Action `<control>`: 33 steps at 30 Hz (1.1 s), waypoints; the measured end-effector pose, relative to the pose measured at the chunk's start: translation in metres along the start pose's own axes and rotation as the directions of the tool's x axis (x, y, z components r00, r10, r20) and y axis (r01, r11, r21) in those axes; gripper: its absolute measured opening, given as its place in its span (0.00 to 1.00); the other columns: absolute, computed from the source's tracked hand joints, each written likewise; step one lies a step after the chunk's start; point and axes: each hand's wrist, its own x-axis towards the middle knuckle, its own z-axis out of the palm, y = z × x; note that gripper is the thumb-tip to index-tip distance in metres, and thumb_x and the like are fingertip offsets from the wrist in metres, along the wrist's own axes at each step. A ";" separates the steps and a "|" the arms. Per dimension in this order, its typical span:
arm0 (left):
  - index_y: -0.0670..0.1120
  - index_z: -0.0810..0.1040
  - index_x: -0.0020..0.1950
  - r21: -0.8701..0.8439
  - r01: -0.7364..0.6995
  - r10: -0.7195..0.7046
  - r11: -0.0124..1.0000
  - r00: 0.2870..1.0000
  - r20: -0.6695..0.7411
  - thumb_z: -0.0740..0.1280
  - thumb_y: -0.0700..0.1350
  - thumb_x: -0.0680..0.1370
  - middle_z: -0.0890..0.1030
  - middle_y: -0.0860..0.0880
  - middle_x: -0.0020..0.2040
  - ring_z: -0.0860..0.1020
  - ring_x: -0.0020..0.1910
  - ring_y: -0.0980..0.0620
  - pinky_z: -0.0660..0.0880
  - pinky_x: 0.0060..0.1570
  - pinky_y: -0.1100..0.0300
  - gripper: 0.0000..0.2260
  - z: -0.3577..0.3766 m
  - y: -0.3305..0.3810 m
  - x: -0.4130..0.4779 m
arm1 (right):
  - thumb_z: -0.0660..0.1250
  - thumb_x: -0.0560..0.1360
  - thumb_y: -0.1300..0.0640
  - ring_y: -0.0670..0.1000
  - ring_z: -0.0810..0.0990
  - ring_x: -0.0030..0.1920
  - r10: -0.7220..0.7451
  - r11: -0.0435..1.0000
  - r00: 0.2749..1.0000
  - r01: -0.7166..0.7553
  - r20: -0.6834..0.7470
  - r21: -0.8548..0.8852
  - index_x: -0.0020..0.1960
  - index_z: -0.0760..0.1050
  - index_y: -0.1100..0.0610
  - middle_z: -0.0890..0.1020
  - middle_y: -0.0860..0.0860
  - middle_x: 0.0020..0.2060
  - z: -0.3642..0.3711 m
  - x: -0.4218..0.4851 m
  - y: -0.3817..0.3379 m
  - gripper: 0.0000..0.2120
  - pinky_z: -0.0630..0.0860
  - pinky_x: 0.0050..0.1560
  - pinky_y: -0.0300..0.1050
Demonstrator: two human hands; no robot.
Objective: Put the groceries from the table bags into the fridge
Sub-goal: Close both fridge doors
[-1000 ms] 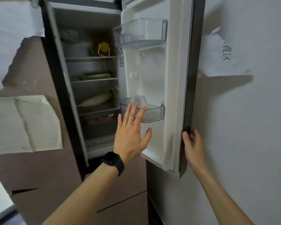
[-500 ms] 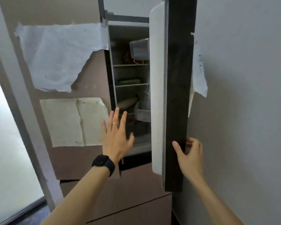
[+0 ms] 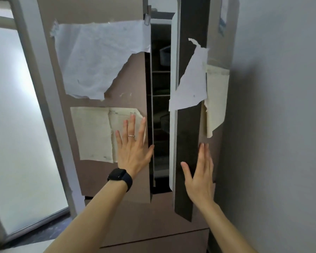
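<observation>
1. Brown fridge (image 3: pixel 153 227) stands upright, close against the grey wall (image 3: pixel 281 125) on its right. A frosted glass panel (image 3: pixel 13 125) is on its left.
2. Left door (image 3: pixel 131 84): appears shut. Right door (image 3: pixel 188 134): ajar, with its dark edge turned towards the room.
3. The narrow gap between the doors shows dim shelves (image 3: pixel 161 95). A translucent door bin (image 3: pixel 164 53) sits near the top. Contents are too dark to identify.
4. Left hand (image 3: pixel 133 152): flat on the left door beside the gap, fingers straight and spread. Grip is slack and holds nothing. The fingertips overlap the right edge of a yellowed sheet (image 3: pixel 93 134) stuck to the door.
5. A ring (image 3: pixel 131 136) is on one finger and a black smartwatch (image 3: pixel 118 174) on the wrist.
6. Right hand (image 3: pixel 199 176): raised flat at the lower part of the right door, fingers straight and together, thumb out over the dark edge. No grip on anything. I cannot confirm contact between palm and door.
7. Torn white paper (image 3: pixel 98 57) hangs on the left door above the yellowed sheet.
8. A second torn white piece (image 3: pixel 192 84) hangs across the right door's edge. Just beside it, a cream sheet (image 3: pixel 217 97) is on that door's front.
9. Drawer fronts below both doors are closed.
</observation>
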 end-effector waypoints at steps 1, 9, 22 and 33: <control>0.53 0.44 0.83 0.000 -0.004 0.004 1.000 1.000 0.007 0.69 0.60 0.75 0.39 0.46 0.83 0.38 0.81 0.43 0.39 0.76 0.37 0.45 0.003 -0.003 0.001 | 0.58 0.80 0.39 0.50 0.46 0.80 -0.008 1.000 1.000 0.009 0.008 -0.021 0.80 0.36 0.42 0.43 0.45 0.81 0.008 0.002 0.002 0.39 0.50 0.74 0.51; 0.53 0.42 0.83 -0.013 -0.016 0.015 1.000 0.999 -0.043 0.65 0.61 0.76 0.43 0.47 0.83 0.42 0.82 0.45 0.49 0.76 0.32 0.44 0.022 -0.020 0.001 | 0.58 0.81 0.42 0.59 0.46 0.80 -0.125 0.988 0.991 0.128 0.039 -0.085 0.82 0.41 0.53 0.44 0.55 0.81 0.065 0.021 0.007 0.39 0.62 0.72 0.70; 0.46 0.45 0.82 -0.023 -0.038 0.033 0.999 0.982 -0.184 0.71 0.56 0.73 0.48 0.46 0.83 0.46 0.82 0.44 0.51 0.75 0.31 0.47 0.040 -0.021 0.005 | 0.60 0.78 0.40 0.64 0.46 0.80 -0.207 0.942 0.973 0.226 0.098 -0.247 0.81 0.52 0.54 0.47 0.60 0.80 0.113 0.051 0.012 0.38 0.48 0.75 0.70; 0.44 0.45 0.82 0.018 0.024 -0.020 1.000 0.982 -0.189 0.63 0.58 0.74 0.47 0.44 0.83 0.45 0.82 0.43 0.48 0.75 0.31 0.44 0.063 -0.023 0.017 | 0.49 0.83 0.44 0.60 0.41 0.80 -0.209 0.952 0.968 0.234 0.140 -0.197 0.81 0.44 0.45 0.43 0.55 0.81 0.129 0.063 0.017 0.29 0.41 0.76 0.67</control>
